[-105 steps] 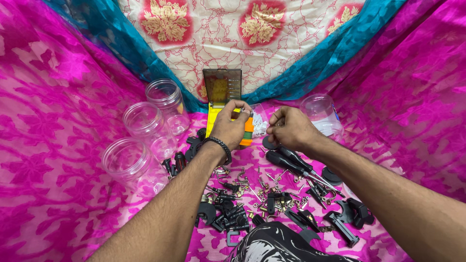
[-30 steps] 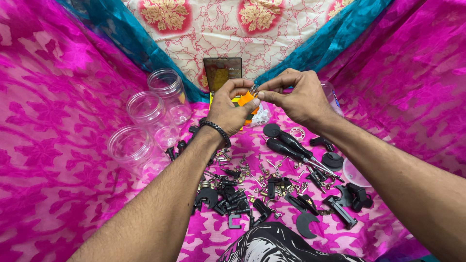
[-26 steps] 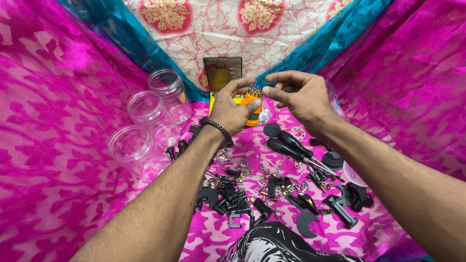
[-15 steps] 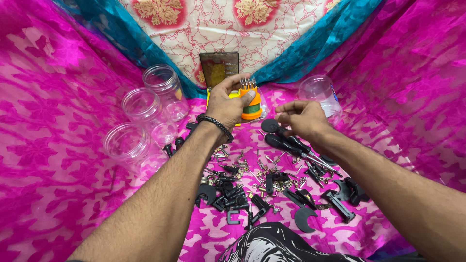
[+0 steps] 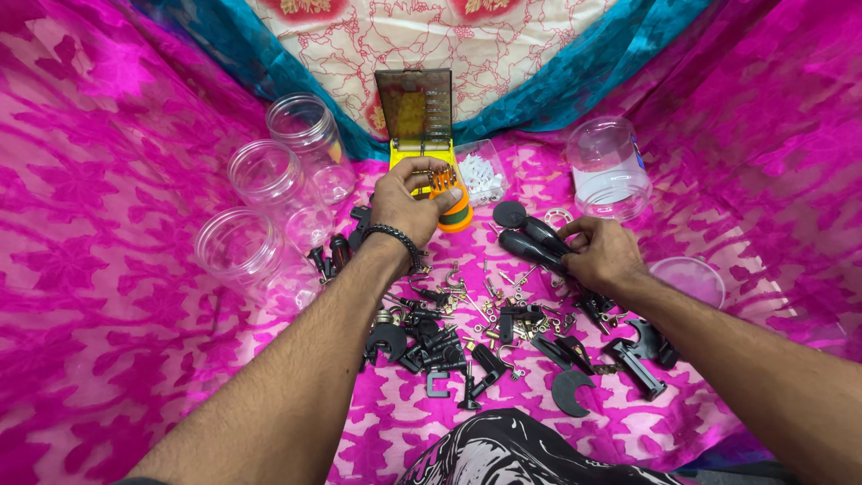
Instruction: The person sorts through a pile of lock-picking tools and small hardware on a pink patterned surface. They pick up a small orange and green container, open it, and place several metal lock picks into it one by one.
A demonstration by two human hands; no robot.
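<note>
The pink patterned cloth (image 5: pixel 108 296) spreads under everything I work on, with a cream and blue fabric (image 5: pixel 422 36) beyond it at twelve o'clock. Three clear jars (image 5: pixel 269 184) stand in a row at ten o'clock, and a fourth jar (image 5: pixel 609 169) lies at two o'clock with a clear lid (image 5: pixel 691 277) near it at three. The yellow bit case (image 5: pixel 415 112) stands open at twelve o'clock. My left hand (image 5: pixel 406 205) grips the orange bit holder (image 5: pixel 452 205), its bits pointing up, just in front of that case. My right hand (image 5: pixel 609 256) closes on the black screwdriver handles (image 5: pixel 532 244), which lie on the cloth at one o'clock from the parts pile. Black clips and small metal hooks (image 5: pixel 467 346) lie scattered at six o'clock, between my forearms.
</note>
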